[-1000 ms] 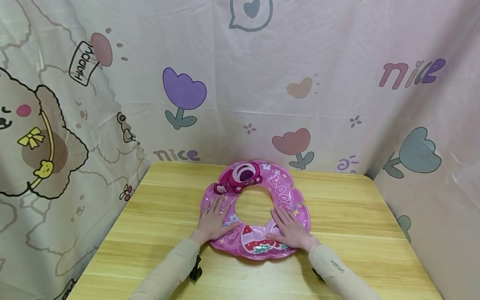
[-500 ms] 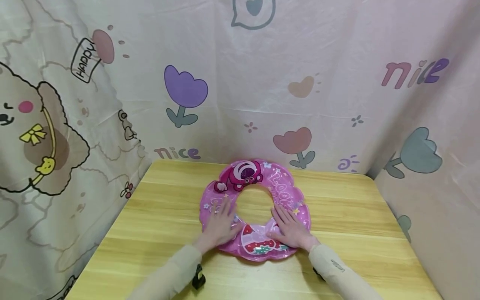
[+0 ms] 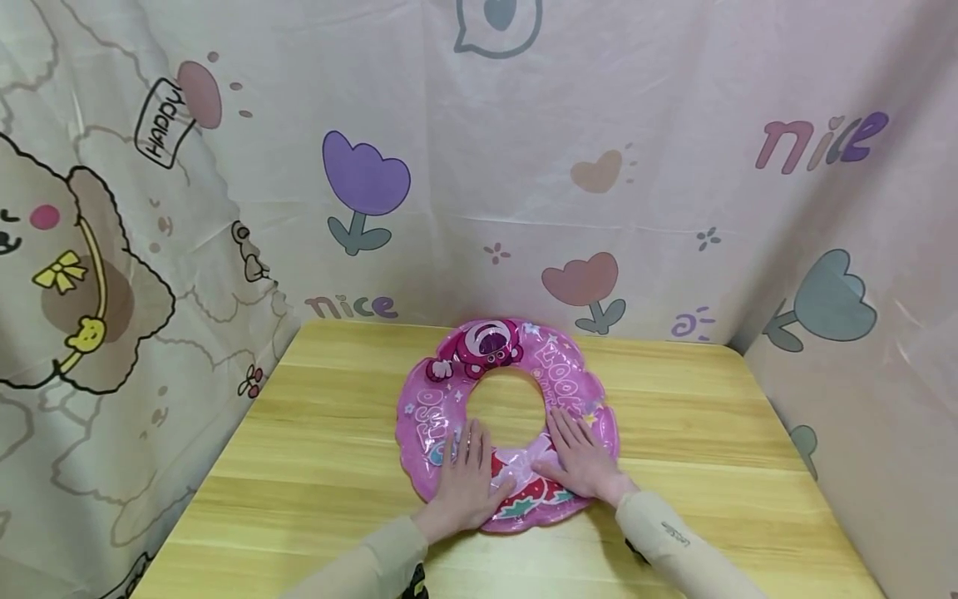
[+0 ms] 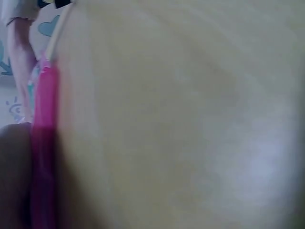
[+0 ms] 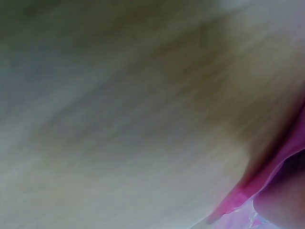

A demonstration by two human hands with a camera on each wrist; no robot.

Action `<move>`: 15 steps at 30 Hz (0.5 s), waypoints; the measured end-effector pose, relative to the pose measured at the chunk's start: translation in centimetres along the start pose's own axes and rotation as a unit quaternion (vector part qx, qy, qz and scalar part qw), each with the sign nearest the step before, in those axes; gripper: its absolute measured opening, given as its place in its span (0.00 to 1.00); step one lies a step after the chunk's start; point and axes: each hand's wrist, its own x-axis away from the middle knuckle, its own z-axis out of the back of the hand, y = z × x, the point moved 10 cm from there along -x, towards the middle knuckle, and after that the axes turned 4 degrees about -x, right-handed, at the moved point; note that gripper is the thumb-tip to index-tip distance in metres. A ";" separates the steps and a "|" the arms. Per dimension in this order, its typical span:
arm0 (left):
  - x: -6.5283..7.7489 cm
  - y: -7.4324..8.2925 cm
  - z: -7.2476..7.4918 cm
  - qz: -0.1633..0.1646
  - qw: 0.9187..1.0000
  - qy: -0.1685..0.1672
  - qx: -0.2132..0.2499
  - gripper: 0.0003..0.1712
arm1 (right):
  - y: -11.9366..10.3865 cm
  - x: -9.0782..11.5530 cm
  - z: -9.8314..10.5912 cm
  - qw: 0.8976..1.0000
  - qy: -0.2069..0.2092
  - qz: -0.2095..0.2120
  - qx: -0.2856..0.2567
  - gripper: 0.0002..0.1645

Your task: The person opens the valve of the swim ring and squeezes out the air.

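A pink inflatable swim ring with a cartoon bear, strawberries and white lettering lies flat on the wooden table. On its near left part rests my left hand, fingers straight and pointing away from me. My right hand lies across the near right part with its fingers extended toward the ring's hole. In the left wrist view the pink edge of the swim ring runs beside the hand. Low in the right wrist view, a sliver of the swim ring shows next to the hand.
The wooden table extends on both sides of the ring. Behind it hangs a pale printed curtain with tulips, hearts and words, and its folds also close off the left and right. A black strap piece sits under the left sleeve.
My left hand has slid right and nearer to me across the ring, from its left side to the near part, uncovering lettering. The right hand stays almost in place.
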 end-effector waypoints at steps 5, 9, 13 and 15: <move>0.2 -0.1 -0.7 0.001 1.000 0.007 -0.011 0.54 | 0.1 0.0 -0.4 1.000 -0.008 -0.001 -0.014 0.56; 0.2 -0.2 -1.2 0.008 1.000 -0.006 0.005 0.54 | 0.2 0.0 -0.5 1.000 -0.002 0.002 -0.016 0.55; 0.1 -0.3 -1.4 0.011 0.999 -0.009 0.030 0.55 | 0.3 0.0 -0.5 1.000 0.004 0.004 -0.017 0.55; 0.0 -0.3 -1.6 0.010 0.999 -0.009 0.034 0.55 | 0.4 0.0 -0.5 1.000 0.003 0.004 -0.017 0.55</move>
